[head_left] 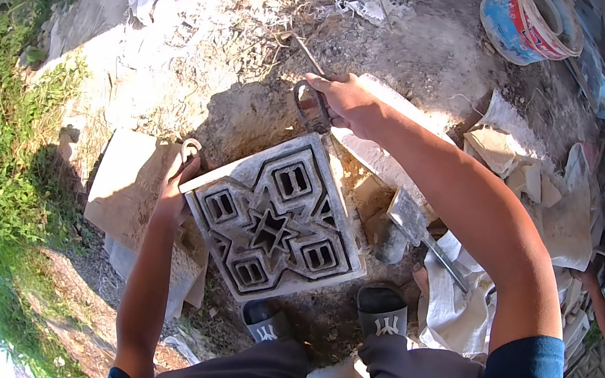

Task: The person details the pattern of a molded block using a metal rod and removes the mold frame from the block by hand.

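Note:
A square, grey, patterned vent block or mould (270,225), with a star-shaped hole in its middle and slotted openings around it, lies tilted between my arms. My left hand (188,173) is closed at its left corner, where a small ring-like handle (191,147) sticks up. At the far corner, my right hand (341,105) is closed round a dark looped metal handle (304,105). How each handle joins the block is hidden. A flat-bladed trowel (409,217) with a metal shaft rests to the right of the block.
My sandalled feet (381,310) stand just below the block. Flat boards (126,186) lie to the left, crumpled paper and sacking (454,293) to the right. Beyond are a blue and red bucket (521,29) and green plants (0,111). Another person's arm (604,315) shows at far right.

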`<act>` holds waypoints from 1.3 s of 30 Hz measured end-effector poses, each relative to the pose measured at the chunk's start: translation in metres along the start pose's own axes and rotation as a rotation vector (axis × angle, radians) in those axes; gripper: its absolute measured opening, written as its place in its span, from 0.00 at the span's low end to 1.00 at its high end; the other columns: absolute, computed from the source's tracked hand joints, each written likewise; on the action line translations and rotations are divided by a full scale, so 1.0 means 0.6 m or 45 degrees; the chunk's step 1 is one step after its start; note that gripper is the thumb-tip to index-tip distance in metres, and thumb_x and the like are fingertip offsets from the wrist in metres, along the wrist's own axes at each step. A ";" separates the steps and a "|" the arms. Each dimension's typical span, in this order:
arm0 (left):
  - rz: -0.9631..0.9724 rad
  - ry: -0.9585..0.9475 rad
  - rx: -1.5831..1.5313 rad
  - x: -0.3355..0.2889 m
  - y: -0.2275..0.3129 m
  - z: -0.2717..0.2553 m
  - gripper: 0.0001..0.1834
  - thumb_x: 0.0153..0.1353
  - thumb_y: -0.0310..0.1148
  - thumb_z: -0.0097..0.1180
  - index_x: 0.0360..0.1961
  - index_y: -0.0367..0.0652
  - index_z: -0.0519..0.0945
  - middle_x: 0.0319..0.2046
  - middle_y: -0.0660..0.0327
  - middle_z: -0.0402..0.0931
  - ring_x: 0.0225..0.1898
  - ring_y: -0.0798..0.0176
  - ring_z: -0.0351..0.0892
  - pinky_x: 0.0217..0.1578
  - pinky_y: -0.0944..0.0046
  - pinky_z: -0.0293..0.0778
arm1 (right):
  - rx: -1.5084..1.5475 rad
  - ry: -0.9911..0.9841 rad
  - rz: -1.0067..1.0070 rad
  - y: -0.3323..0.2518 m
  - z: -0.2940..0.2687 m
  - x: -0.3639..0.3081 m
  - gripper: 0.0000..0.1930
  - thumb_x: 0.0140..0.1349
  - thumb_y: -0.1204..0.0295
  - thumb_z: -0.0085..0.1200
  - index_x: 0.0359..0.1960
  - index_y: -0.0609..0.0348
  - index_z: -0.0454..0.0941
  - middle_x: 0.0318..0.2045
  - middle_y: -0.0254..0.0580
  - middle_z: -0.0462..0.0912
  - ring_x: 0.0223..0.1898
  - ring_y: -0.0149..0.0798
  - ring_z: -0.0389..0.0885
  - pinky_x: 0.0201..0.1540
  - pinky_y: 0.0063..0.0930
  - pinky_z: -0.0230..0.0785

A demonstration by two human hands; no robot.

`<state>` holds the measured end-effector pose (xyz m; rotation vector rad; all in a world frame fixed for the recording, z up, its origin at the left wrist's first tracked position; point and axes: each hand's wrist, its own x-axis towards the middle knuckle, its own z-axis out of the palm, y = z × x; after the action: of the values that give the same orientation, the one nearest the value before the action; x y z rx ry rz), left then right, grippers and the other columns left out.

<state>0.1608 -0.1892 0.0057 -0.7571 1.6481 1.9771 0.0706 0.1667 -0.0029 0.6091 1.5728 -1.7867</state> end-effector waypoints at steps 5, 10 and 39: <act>0.059 -0.054 -0.014 -0.005 0.003 0.009 0.11 0.71 0.35 0.53 0.49 0.41 0.74 0.38 0.58 0.80 0.36 0.63 0.80 0.39 0.62 0.78 | -0.064 0.095 -0.133 -0.002 -0.004 -0.004 0.18 0.63 0.53 0.63 0.32 0.58 0.83 0.22 0.35 0.83 0.21 0.26 0.77 0.22 0.26 0.67; 0.040 -0.065 -0.051 -0.005 0.000 0.003 0.16 0.73 0.39 0.51 0.54 0.40 0.73 0.43 0.55 0.81 0.42 0.61 0.83 0.44 0.59 0.80 | -0.305 0.209 -0.288 -0.006 -0.008 -0.012 0.20 0.59 0.53 0.67 0.30 0.61 0.83 0.17 0.32 0.75 0.18 0.27 0.69 0.21 0.29 0.60; 1.394 0.112 1.722 -0.244 -0.068 0.060 0.49 0.58 0.65 0.58 0.74 0.53 0.56 0.74 0.50 0.46 0.74 0.36 0.46 0.67 0.23 0.44 | -1.439 0.012 -0.562 0.083 0.043 -0.478 0.14 0.67 0.65 0.53 0.36 0.66 0.78 0.25 0.50 0.78 0.30 0.43 0.77 0.38 0.39 0.68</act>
<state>0.2923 -0.1460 0.0781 0.7115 3.1086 0.6712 0.3009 0.1899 0.1757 -0.2945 2.4689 -0.8445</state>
